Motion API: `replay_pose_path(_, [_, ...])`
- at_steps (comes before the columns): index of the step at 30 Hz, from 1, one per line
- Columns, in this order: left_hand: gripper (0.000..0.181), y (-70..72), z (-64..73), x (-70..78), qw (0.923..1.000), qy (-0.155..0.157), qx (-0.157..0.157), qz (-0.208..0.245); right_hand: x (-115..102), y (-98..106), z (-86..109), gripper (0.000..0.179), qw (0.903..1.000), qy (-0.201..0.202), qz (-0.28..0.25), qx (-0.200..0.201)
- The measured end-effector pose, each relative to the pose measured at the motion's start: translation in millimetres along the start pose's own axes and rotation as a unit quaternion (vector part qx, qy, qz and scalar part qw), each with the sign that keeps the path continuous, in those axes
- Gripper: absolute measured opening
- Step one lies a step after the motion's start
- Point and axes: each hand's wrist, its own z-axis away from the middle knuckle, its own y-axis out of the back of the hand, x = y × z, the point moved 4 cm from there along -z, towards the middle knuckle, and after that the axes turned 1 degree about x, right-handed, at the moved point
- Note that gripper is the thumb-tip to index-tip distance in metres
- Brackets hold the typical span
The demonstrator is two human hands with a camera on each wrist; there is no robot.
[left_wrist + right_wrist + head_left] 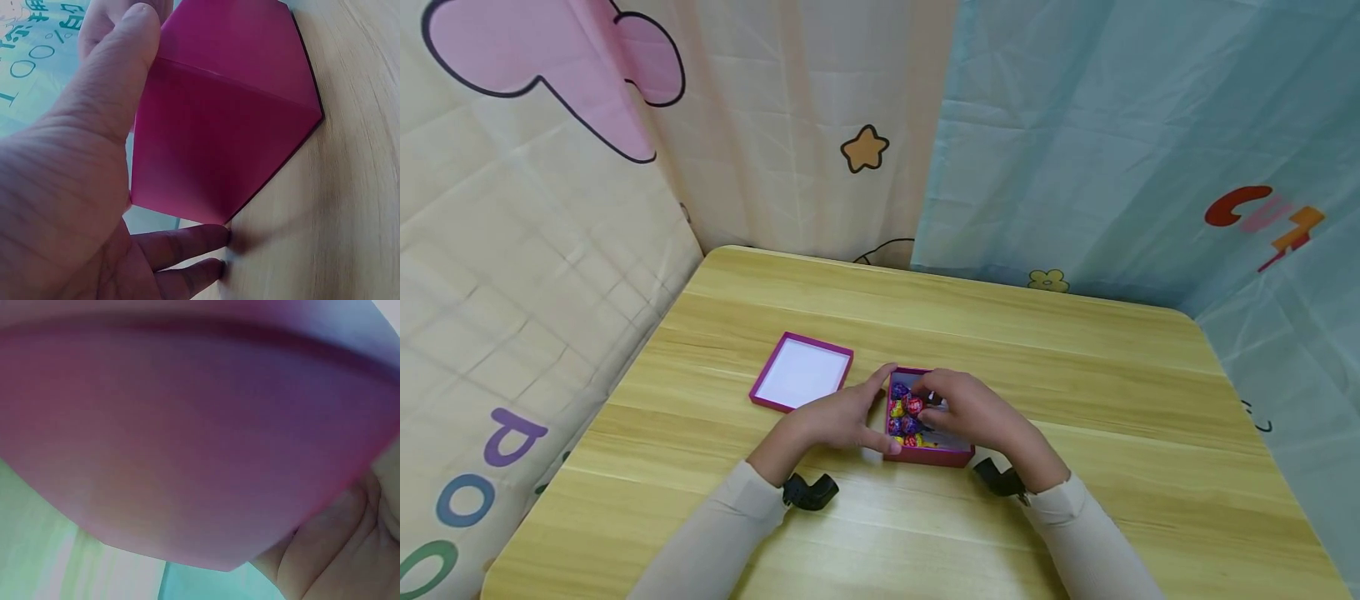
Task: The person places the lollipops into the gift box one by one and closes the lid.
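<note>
A magenta open box (936,457) with a pale inside holds several round candies (910,425) in shiny purple, red and yellow wrappers, lined up along its left part. At the box's left side, my left hand (838,417) spreads its thumb to the near corner and a finger to the far corner. The left wrist view shows that thumb (106,81) along the box's magenta wall (212,137). My right hand (973,410) reaches in from the right with bent fingers, the tips pinching a red-wrapped candy (914,406). That hand covers much of the box's right part.
A square magenta lid (801,373), white inside up, lies left of the box on the wooden table (1037,358). Patterned curtains (820,100) hang behind and beside the table. Black wrist-camera mounts (810,492) stick out from both wrists.
</note>
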Motion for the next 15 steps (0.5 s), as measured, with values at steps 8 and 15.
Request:
replay_pose_path(8, [0.12, 0.7, -0.7, 0.9, 0.9999, -0.001, -0.014, -0.005, -1, 7, 3.7, 0.029, 0.9999, -0.006, 0.003, 0.014])
replay_pose_path(15, [0.119, 1.0, -0.3, 2.7, 0.9998, -0.002, -0.018, -0.01, -5, 17, 6.6, 0.028, 0.9988, -0.008, -0.033, 0.035])
